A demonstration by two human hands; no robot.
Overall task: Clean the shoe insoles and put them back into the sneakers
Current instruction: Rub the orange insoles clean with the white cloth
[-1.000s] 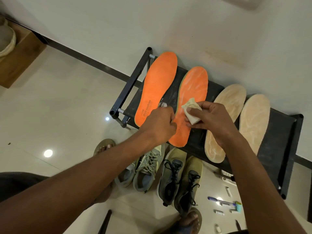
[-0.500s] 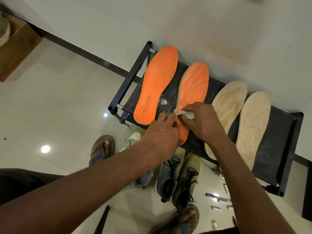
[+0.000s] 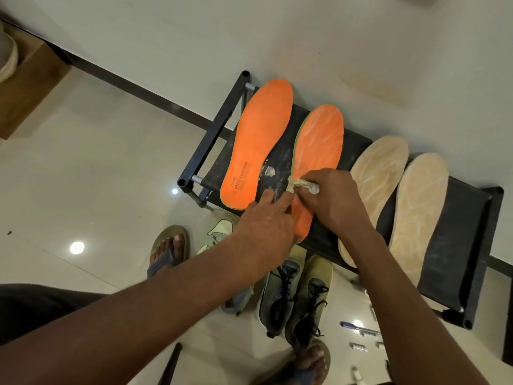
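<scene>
Two orange insoles lie on a black shoe rack (image 3: 455, 245): the clean left orange insole (image 3: 261, 143) and a streaked right orange insole (image 3: 319, 145). My right hand (image 3: 330, 201) grips a crumpled pale cloth (image 3: 302, 186) on the streaked insole's middle. Fingertips of my left hand (image 3: 266, 226) press down beside its heel edge. To the right lie two beige insoles, the nearer beige insole (image 3: 374, 179) and the farther beige insole (image 3: 419, 212). On the floor below stand a pair of dark sneakers (image 3: 297, 295) and a pale grey-green sneaker (image 3: 219, 234), partly hidden by my arm.
The rack stands against a white wall. My sandalled feet (image 3: 169, 251) are on the tiled floor by the sneakers. A pen (image 3: 358, 327) and small bits lie on the floor at the lower right. A wooden box (image 3: 27, 87) sits at the far left.
My right hand with the cloth has slid down the streaked orange insole from its middle toward the heel side. My left hand has stayed at the insole's lower edge.
</scene>
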